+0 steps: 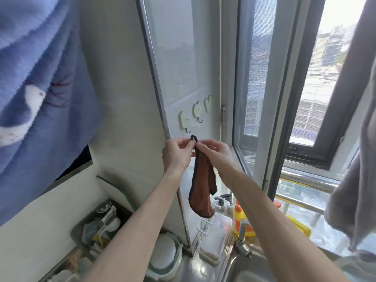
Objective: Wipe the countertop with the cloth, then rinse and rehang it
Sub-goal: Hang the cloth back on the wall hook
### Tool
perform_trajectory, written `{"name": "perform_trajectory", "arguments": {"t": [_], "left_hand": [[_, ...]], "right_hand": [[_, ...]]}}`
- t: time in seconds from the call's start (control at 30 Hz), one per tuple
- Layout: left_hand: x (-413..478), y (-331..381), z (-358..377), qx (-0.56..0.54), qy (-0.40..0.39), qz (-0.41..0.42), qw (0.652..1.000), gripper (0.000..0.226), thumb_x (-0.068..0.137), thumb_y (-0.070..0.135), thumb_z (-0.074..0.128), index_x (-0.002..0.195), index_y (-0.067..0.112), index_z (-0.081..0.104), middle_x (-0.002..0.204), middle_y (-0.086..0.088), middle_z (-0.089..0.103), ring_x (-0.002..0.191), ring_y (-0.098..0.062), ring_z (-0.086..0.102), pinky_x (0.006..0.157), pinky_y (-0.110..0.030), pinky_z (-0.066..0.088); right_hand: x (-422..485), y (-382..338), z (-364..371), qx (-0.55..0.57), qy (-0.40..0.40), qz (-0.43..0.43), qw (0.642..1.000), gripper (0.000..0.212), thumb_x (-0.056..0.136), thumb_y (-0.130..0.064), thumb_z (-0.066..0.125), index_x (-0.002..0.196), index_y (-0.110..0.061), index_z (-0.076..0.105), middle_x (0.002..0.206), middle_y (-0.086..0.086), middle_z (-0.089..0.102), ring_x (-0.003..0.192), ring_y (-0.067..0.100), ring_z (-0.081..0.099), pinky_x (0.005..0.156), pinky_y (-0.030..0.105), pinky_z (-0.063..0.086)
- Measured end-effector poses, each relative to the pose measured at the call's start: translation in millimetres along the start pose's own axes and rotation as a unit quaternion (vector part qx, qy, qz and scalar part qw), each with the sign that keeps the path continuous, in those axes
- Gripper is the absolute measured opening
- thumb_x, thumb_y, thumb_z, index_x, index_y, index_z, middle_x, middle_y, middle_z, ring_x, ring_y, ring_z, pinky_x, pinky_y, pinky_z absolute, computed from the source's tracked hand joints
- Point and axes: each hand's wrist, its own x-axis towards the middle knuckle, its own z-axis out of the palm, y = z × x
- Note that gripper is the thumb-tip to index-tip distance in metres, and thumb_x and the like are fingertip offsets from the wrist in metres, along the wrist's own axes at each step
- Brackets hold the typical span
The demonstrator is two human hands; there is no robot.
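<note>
Brown cloth [201, 192] is held at the centre of the frame, hanging limp. Its dark loop [193, 137] is pinched at either side by the left hand [176, 153] and right hand [215, 151], evidently so it can be slipped onto the hook [188, 130] just above.

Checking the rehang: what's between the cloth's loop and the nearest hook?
Only bare wall, in the head view: the cloth's loop sits just below the lowest hook, not yet on it.
</note>
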Motion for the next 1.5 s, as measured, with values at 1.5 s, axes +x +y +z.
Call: {"name": "perform_trajectory", "arguments": {"t": [1.5], "left_hand": [[-23,-39,48,0.016,0.073,0.007,0.997,0.043,0.097,0.015,0.055,0.139,0.025,0.056,0.114,0.008,0.071,0.089,-0.007,0.069,0.085,-0.025,0.055]], "right_hand": [[-3,34,15,-0.003,0.016,0.022,1.000,0.029,0.102,-0.008,0.055,0.123,-0.024,0.068,0.118,-0.006,0.074,0.110,0.010,0.072,0.099,0.035,0.059]]}}
